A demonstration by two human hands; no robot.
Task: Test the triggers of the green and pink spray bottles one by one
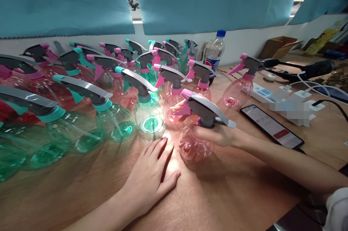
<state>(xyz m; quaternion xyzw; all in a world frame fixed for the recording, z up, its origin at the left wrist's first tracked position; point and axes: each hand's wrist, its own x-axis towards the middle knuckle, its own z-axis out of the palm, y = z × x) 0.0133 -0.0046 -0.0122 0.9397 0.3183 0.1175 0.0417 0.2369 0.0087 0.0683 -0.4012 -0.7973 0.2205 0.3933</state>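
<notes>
My right hand [214,133] is wrapped round the neck of a pink spray bottle [196,149] with a grey and pink trigger head, upright at the table's middle. My left hand [156,167] lies flat on the brown table [174,209], fingers spread, holding nothing. Just beyond its fingertips stands a green spray bottle [149,116]. Another green bottle [116,122] is to its left, with several more green and pink ones behind and at the left. A single pink spray bottle [237,91] stands apart on the right.
A phone [272,126] showing a timer lies at the right, beside a white power strip [265,95] with plugs and cables. A blue-capped drink bottle [214,55] stands at the back. Farther right are an open cardboard box [278,47] and a black headset-like object [307,69].
</notes>
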